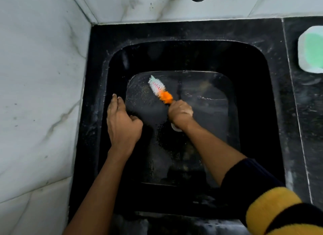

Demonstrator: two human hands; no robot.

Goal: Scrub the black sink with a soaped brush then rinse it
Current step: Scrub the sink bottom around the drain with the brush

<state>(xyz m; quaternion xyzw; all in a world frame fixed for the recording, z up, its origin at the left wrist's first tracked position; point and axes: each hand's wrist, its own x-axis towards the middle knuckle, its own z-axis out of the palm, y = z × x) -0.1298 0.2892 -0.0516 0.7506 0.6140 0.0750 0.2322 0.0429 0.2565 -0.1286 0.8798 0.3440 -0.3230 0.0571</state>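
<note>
1. Filling most of the view, the black sink (253, 94) sits in a black counter (311, 129), hemmed by a white marble wall (35, 77) on the left and another behind it; its rounded rim leaves a broad, deep basin with open floor around both hands.
2. Wet and glossy, the flat basin floor shows scattered soap flecks near its far left corner, and bare floor lies toward the right and near sides.
3. Both forearms reach down into the basin from the near edge; the right one comes out of a dark sleeve with a yellow striped cuff (272, 210).
4. The left hand (122, 124) lies against the basin's left inner wall, its two longest fingers stretched forward along the wall, the others curled under; it holds nothing.
5. The right hand (180, 114) is closed in a fist around the handle of the brush (159, 88), near the middle of the floor.
6. From that fist the brush points up and to the left: orange bristles just beyond the knuckles, then white bristles with a pale green tip touching the floor near its far left corner.
7. A white dish holding green soap (312, 49) rests on the counter at the right, well apart from both hands.
</note>
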